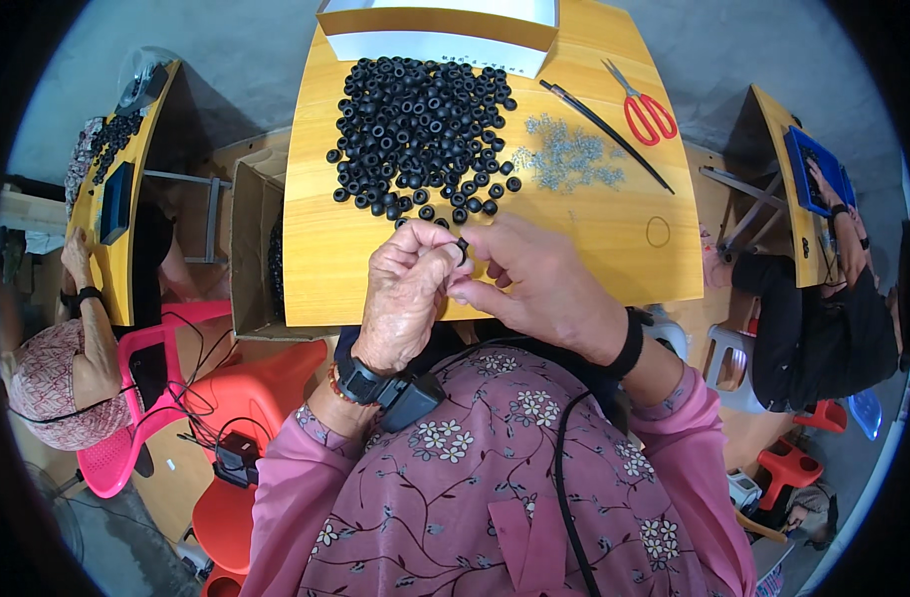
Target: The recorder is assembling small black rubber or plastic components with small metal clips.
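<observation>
Both my hands meet over the near edge of the yellow table [614,269]. The fingers of my left hand [400,298] are closed around a small black ring-shaped piece [462,249]. Against it, from the other side, come the curled fingers and thumb of my right hand [549,289]; whether something small sits between them is hidden. Just beyond the hands lies a big pile of round black pieces with holes [415,129]. To its right are many tiny silvery bits [569,154].
A white box [435,48] stands at the table's far edge. Red-handled scissors [649,117], a thin black rod [609,134] and a thin ring [658,232] lie at the right. A cardboard box [251,249] flanks the table's left side. Other people sit at tables on both sides.
</observation>
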A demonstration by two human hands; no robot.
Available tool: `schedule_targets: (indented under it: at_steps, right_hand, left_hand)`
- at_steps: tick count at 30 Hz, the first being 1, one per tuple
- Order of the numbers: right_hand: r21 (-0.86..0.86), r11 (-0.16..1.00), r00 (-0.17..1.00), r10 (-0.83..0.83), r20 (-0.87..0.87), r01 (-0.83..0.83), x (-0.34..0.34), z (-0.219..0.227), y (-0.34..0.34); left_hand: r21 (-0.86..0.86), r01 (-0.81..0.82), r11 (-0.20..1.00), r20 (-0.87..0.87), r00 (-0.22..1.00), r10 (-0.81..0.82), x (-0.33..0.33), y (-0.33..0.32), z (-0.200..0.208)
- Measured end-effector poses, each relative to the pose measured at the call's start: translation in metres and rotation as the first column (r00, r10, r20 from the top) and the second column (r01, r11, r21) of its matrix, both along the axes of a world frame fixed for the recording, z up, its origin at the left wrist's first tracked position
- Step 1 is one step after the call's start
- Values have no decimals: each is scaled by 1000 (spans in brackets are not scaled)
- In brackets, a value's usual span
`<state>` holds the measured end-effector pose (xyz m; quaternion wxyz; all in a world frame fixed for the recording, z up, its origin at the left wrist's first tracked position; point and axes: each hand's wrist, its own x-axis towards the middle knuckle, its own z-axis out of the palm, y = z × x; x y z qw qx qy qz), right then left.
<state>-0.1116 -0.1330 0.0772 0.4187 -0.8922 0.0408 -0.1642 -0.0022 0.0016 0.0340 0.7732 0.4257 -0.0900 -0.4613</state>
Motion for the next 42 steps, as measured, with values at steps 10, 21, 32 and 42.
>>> schedule_targets:
  at_steps: [10, 21, 32, 42]
  right_hand:
    - [-248, 968, 999, -34, 2, 33, 1, -11, -4]
    - [-185, 982, 998, -35, 58, 45, -3, -16, -8]
    - [-248, 965, 986, 123, 117, -91, -2, -4, -18]
    - [-140, 990, 995, 12, 101, 2, -16, -14, -14]
  left_hand:
    - [16, 74, 997, 102, 992, -75, 2, 4, -6]
    - [52, 178, 983, -30, 984, -177, 4, 7, -1]
    - [221, 215, 951, 361, 888, -285, 12, 4, 15]
    - [242, 259, 935, 331, 884, -331, 2, -4, 24]
